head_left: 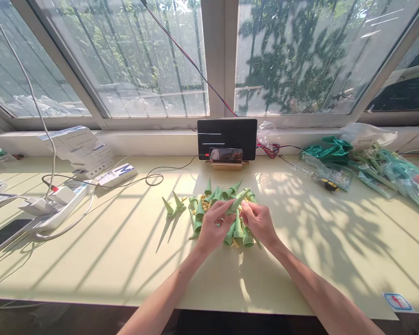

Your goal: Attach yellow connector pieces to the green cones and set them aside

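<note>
Cone [238, 202], pale green and smooth-looking, is being held up over the pile, its flared end clamped between thumb and fingers of the left hand [215, 222]. The tapering side is met closely by the bunched fingertips of the right hand [259, 220]; whether anything is pinched there cannot be told. The long axis is laid on a slant, with the narrow tip pointed up and to the right, away from the body, and the wide end turned down to the left.

Just below, more green cones [199, 211] are heaped, some stood upright on round rims, others tipped over with hollow mouths shown. Among them small, stubby yellow pieces [206, 204] are scattered. Off to the left, two upright cones [170, 209] are set apart, long thin shadows thrown from them.

Everything is carried by a flat, pale-yellow tabletop [125, 260], striped by sunlight. Farther back, a phone [226, 154] is propped before a flat black screen [226, 131]. To the right, crinkled clear plastic bags [401, 179] are piled; to the left, a white power strip [64, 204] is crowded with plugs.
</note>
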Tool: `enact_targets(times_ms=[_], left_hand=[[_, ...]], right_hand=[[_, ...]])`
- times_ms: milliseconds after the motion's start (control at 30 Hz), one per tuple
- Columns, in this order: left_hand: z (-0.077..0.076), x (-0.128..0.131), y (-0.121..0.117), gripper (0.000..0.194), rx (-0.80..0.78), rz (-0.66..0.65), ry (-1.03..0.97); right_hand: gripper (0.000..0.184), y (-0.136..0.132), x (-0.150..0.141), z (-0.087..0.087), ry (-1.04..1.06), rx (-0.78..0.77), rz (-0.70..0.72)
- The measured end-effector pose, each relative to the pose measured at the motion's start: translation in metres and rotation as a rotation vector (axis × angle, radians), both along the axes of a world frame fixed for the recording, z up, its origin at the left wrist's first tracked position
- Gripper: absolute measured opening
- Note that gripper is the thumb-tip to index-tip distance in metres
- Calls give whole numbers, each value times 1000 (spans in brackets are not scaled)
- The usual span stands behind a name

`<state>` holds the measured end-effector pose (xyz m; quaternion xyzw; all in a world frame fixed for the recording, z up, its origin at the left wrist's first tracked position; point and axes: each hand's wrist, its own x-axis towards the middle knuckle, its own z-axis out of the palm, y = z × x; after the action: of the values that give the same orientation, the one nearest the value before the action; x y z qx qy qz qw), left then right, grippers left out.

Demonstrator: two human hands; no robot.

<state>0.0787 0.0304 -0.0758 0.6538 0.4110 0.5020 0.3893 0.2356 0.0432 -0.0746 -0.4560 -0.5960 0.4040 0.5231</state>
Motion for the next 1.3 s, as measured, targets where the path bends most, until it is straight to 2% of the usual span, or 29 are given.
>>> enact_targets(times_ms=[200,300,467,667,867,1100,1300], left_hand=[[5,5,-3,37,-54,117,-35],[10,6,-4,42,-138,182,-75],[10,4,-3,45,-202,214,-109],[10,4,-4,46,-192,202,-76],[9,3,-4,47,-175,155,-75],[1,0,1,43,-125,21,-139],[-1,1,2,39,-73,14,-124]], right_hand=[[49,-2,-2,4,-52,39,-42],[38,-4,-1,7,-107,76,-64],[32,-3,0,7,-204,154,-30],[28,0,0,1,-229,187,-25],[34,-2,0,1,-228,184,-3],[43,0,-1,-4,-90,53,32],[44,4,-2,-11,72,-69,83]])
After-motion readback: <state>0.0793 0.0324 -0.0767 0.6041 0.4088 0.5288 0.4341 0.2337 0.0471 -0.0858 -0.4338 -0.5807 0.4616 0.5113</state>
